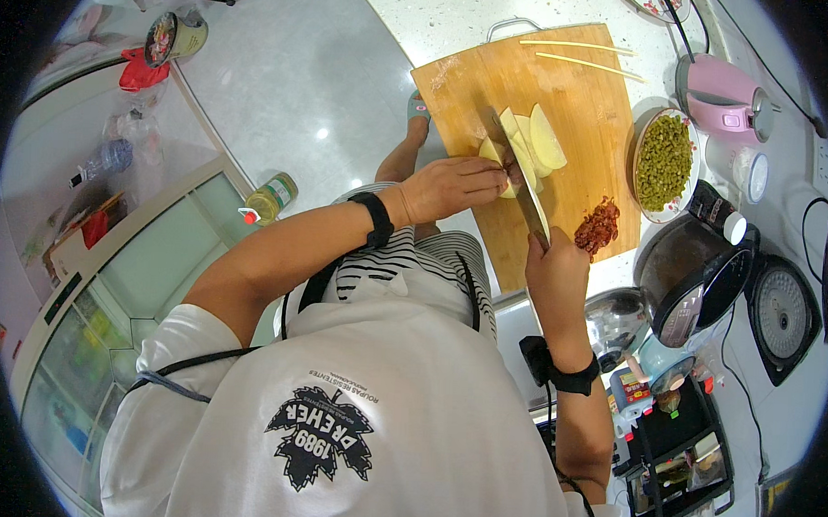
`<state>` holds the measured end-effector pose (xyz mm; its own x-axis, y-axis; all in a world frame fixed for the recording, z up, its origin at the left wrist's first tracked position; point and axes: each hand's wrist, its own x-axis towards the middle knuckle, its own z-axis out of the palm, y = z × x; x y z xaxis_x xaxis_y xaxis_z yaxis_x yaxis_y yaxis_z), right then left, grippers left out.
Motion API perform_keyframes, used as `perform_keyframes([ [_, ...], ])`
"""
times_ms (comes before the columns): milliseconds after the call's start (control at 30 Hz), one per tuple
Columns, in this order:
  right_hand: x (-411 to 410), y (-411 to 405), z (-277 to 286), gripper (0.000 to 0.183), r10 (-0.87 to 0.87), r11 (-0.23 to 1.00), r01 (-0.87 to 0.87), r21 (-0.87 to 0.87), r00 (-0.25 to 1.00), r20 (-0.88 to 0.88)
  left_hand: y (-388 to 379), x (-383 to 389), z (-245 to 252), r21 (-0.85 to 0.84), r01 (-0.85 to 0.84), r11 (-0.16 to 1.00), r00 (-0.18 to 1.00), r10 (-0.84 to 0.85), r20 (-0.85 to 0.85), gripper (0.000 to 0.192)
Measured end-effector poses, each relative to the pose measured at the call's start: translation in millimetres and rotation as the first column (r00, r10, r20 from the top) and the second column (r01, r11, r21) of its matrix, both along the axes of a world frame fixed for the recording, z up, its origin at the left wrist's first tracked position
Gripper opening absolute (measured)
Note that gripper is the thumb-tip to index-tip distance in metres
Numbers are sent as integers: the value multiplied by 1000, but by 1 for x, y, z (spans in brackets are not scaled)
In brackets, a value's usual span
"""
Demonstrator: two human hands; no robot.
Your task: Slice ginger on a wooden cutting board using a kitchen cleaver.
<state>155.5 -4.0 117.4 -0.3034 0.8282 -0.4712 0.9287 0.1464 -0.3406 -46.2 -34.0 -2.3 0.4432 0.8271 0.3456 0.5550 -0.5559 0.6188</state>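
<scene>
My right hand [557, 267] grips the handle of a kitchen knife [531, 206] with a broad blade. The blade stands on edge across pale yellow peeled potato, between the piece under my left hand and several cut slices [547, 141]. My left hand [461, 185] presses its bent fingertips on the potato piece [491, 152], close beside the blade. All of this rests on a wooden cutting board [454, 89]. Chopped dark red bits, maybe chilli [598, 227], lie in a heap near my right hand. The blade partly hides the potato.
Two pale chopsticks [585, 56] lie at the board's far end. Right of it stand a plate of chopped green vegetable [662, 161], a pink appliance [727, 98], an open rice cooker [693, 282] and a glass bowl [613, 320]. An oil bottle [272, 199] is at the left.
</scene>
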Motion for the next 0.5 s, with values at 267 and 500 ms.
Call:
perform_keyframes([
  [267,1,-1,1,18,27,1000,-27,14,1000,-9,-1,0,-3,-1,-2,1000,1000,2,13,24],
  [500,-6,6,-25,15,146,988,-148,47,989,34,-1,-2,-4,16,-8,1000,1000,8,-4,22],
])
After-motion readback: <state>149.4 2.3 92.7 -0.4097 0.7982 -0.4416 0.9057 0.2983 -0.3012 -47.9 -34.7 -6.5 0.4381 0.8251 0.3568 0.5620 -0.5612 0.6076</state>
